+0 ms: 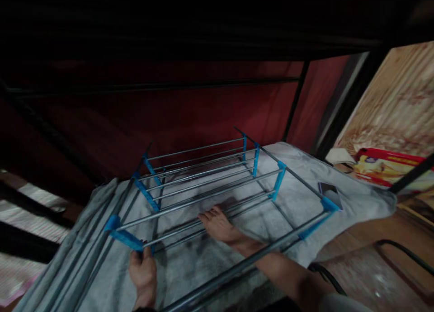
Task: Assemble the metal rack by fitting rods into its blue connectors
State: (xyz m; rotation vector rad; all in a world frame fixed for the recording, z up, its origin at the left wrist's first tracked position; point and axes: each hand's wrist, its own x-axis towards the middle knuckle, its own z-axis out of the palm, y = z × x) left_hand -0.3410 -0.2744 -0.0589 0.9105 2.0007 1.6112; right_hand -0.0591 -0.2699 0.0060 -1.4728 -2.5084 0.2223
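Note:
A shelf rack of thin grey metal tubes joined by blue plastic connectors lies on a grey blanket. At its near left, my left hand pinches the end of a metal tube where it meets a blue connector. My right hand reaches in over the front tube. Its fingers curl over the middle of that same inner tube; its thumb is hidden. Further blue connectors join tubes at the right side of the rack.
A dark bed frame encloses the blanket, with a red wall behind it. A phone lies on the blanket to the right. Beyond it are a red and yellow package and a black cable.

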